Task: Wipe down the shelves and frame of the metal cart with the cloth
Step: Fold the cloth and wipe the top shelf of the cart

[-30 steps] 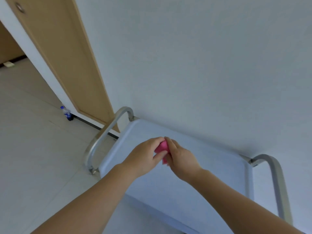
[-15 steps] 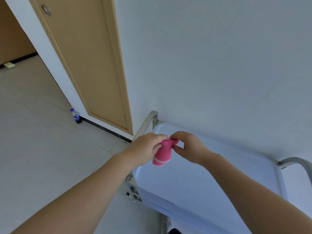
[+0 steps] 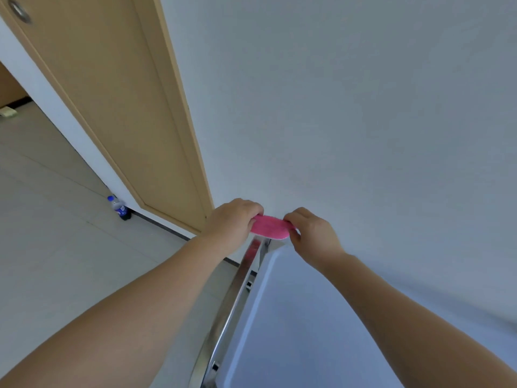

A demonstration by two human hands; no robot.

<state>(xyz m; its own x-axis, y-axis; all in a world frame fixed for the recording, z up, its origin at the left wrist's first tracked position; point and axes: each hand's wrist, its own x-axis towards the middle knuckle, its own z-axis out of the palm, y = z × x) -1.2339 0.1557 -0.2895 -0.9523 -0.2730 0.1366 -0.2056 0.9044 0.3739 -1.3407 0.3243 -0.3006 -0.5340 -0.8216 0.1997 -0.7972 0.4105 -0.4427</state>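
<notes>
pink cloth (image 3: 270,226): bunched a second ago, now stretched flat | left hand (image 3: 233,224), right hand (image 3: 312,233): apart, risen to frame centre | silver metal cart handle (image 3: 237,287): shifted lower centre

I see the pink cloth (image 3: 269,227) stretched flat between both hands, held over the far end of the metal cart's (image 3: 293,317) shiny rail; whether it touches the rail I cannot tell. The pale top shelf lies bare.

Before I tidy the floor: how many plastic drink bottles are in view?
1: a clear plastic bottle with blue cap and label stands on the floor by the door's foot. Others may be hidden.
</notes>
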